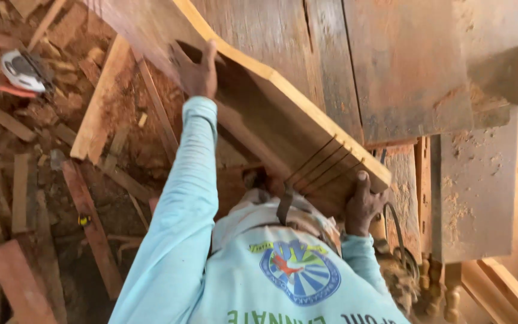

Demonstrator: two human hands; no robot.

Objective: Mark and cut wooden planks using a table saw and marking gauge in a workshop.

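A long wooden plank [283, 114] runs diagonally through the middle of the frame, its long axis going from the upper left down to the lower right, and it is held tilted on edge so that its pale narrow edge faces up and to the right while its broad dark face looks down toward the person's chest. The left hand [196, 72] sits at upper centre-left, at the end of a fully stretched arm in a light blue sleeve [184, 198], and is closed over the plank's lower long edge, with the fingers wrapped onto the broad face. The right hand [362, 207] is at centre-right with the elbow bent close to the body; it grips the near end of the plank from below, with the thumb pointing up against the end, just beside three dark saw cuts [325, 162] that run in from that end. So the plank lies between the two hands, the right hand at its near end and the left hand farther along its length, and the far end passes out of the top of the frame. Behind it, in the upper right, is a wide, sawdust-covered surface [403, 66] of worn boards. At left the floor [49, 198] is strewn with offcuts and strips of wood, and a white power tool [20, 71] lies among them in the upper left corner.
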